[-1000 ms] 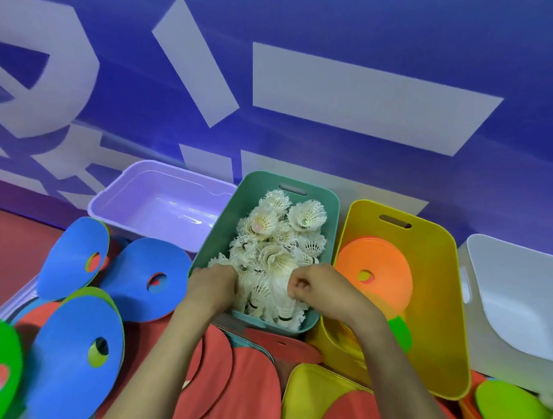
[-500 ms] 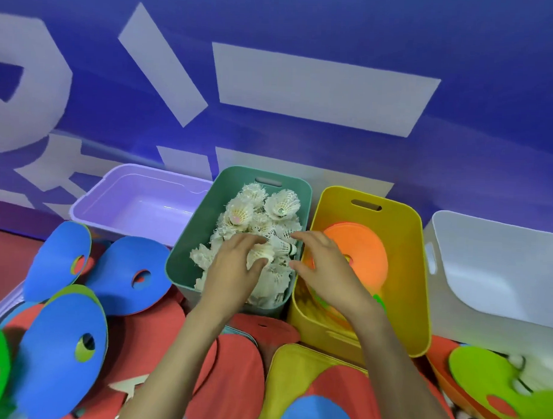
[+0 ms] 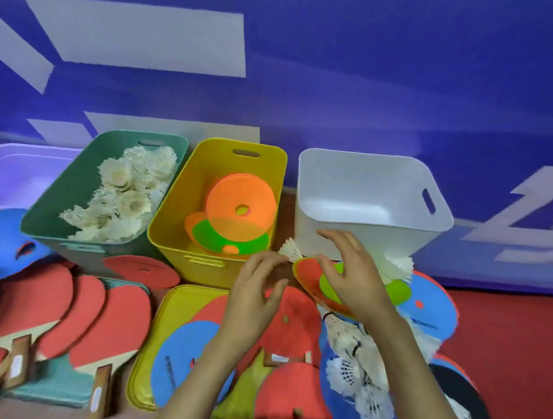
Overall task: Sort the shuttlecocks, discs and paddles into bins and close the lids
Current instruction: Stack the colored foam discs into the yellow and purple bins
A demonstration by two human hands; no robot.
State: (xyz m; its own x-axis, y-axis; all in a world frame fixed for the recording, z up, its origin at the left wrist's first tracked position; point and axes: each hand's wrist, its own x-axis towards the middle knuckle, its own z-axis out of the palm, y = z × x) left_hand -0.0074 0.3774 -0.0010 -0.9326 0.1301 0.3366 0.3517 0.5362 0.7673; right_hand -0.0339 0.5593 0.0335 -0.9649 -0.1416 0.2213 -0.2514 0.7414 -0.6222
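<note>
blue disc, dark print, possibly lettering, unreadable

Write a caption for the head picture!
Left hand and right hand hover over mixed discs before the white bin; shuttlecocks fill the green bin.

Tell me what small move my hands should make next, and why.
Probably pinch the loose shuttlecock with the left hand and carry it to the green bin, which already holds shuttlecocks. It lies at the edge of the disc stack under the right hand, between both hands, and neither hand seems to hold anything yet.
</note>
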